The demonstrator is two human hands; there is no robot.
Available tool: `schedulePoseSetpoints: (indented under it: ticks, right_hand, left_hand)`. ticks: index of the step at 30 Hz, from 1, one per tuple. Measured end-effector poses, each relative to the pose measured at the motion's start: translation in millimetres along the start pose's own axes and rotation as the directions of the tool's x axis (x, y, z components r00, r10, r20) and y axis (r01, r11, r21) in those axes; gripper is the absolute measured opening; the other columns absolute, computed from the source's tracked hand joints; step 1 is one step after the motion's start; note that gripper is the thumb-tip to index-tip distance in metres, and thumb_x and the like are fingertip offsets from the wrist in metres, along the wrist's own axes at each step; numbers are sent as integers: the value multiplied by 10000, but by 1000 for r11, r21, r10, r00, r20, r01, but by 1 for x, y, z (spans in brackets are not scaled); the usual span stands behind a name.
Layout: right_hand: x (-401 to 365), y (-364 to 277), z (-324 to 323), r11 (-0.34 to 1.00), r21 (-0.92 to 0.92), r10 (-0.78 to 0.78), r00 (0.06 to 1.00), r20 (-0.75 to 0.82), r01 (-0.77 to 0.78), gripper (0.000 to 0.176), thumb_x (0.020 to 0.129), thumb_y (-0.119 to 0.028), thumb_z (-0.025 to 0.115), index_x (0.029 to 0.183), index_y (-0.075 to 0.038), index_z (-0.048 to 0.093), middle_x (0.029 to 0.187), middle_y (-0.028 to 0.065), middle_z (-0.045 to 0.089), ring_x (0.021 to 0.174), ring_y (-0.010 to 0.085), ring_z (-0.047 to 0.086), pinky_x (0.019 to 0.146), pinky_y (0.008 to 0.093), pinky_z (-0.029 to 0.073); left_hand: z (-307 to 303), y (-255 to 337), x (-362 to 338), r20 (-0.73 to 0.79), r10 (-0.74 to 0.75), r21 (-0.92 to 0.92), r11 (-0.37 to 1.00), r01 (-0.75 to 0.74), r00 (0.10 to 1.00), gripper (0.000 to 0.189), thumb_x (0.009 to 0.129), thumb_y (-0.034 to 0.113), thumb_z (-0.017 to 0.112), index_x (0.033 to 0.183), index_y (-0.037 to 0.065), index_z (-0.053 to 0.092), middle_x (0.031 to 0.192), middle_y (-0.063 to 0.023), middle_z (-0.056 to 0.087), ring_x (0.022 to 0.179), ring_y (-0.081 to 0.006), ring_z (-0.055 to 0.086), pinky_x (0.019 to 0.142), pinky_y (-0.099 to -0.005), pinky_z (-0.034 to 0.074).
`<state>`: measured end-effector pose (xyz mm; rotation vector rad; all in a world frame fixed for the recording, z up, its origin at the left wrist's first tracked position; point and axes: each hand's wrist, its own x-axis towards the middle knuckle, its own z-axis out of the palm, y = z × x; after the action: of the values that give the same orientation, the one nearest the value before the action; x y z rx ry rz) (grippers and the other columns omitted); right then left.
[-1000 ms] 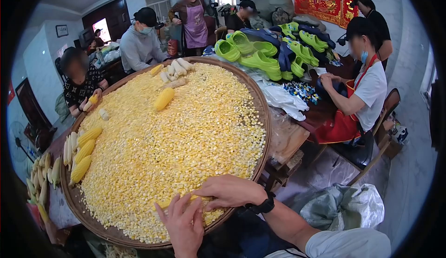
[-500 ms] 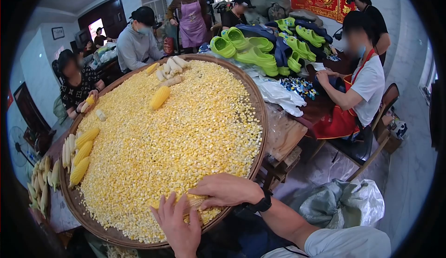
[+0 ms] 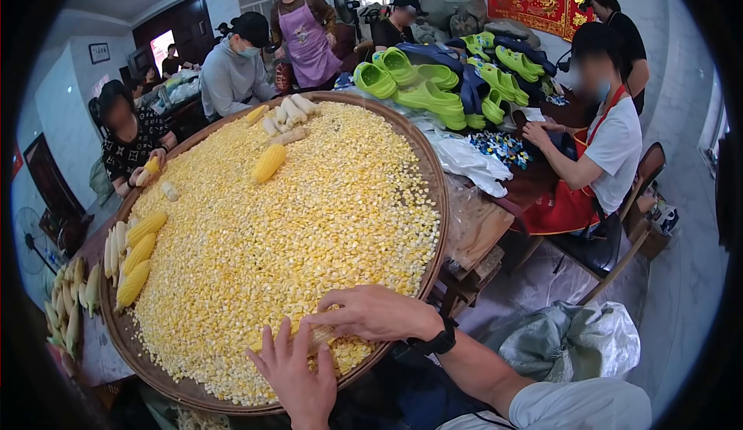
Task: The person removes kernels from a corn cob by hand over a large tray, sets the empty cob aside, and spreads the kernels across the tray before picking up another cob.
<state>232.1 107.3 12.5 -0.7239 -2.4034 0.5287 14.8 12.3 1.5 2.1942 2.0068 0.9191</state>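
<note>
A partly stripped corn cob lies low over the loose kernels near the tray's front edge. My left hand grips its left part, fingers laid over the far side and the thumb on the near side. From the right, my right hand closes over the cob's bare end, its fingertips close to my left fingers. Part of the cob is hidden under both hands. Yellow and white corn kernels cover the large round tray beneath them.
Several full yellow cobs lie at the tray's left, and stripped cobs at its far side. Green clogs are piled beyond. A co-worker at left holds a cob; another sits right. A woven sack is on the floor.
My right fingers have shifted slightly left along the cob, while my left hand stays nearly in place. At the back, the person in the purple apron has turned and leaned.
</note>
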Motion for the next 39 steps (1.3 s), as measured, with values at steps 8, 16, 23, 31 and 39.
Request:
schedulePoseSetpoints:
  ticks: [8,16,23,31,39]
  right_hand:
    - [0,-3,-2,1000,-11,-20,999,-25,20,336,1060,-271,770,1370,-143,756,1236,129,699,1044,396,722,882,512,563]
    - [0,-3,-3,997,-7,-81,991,-110,80,260,1002,-231,818,1234,-118,787,1136,98,673,1087,328,675,903,465,559]
    - [0,-3,-5,994,11,-103,989,-104,105,201,1002,-225,812,1169,-115,788,1098,89,657,1061,319,666,886,456,555]
    - [2,-5,-5,988,65,-136,988,-76,141,92,982,-199,812,1051,-138,818,1056,84,608,1040,309,645,872,455,535]
    - [2,-1,-5,980,81,-178,982,-69,183,146,978,-191,824,1110,-130,810,1120,98,618,1085,327,646,903,453,532]
  left_hand:
    - [5,-7,0,48,24,27,999,-25,999,541,1023,284,723,1533,107,704,1632,-169,602,1608,-497,406,1346,-794,111]
    - [0,-5,1,53,25,27,999,-26,998,551,1021,279,734,1543,109,693,1634,-165,599,1600,-485,417,1352,-777,125]
    - [-3,-4,0,78,25,39,999,-28,997,570,1023,260,744,1569,111,675,1650,-162,587,1606,-470,414,1371,-738,129]
    - [-4,-2,1,68,12,26,1000,-14,998,552,1019,252,753,1549,112,693,1630,-160,605,1589,-465,435,1369,-733,143]
    - [-5,-3,1,70,39,76,996,-44,997,545,1092,348,706,1603,162,669,1666,-156,608,1595,-448,467,1302,-767,269]
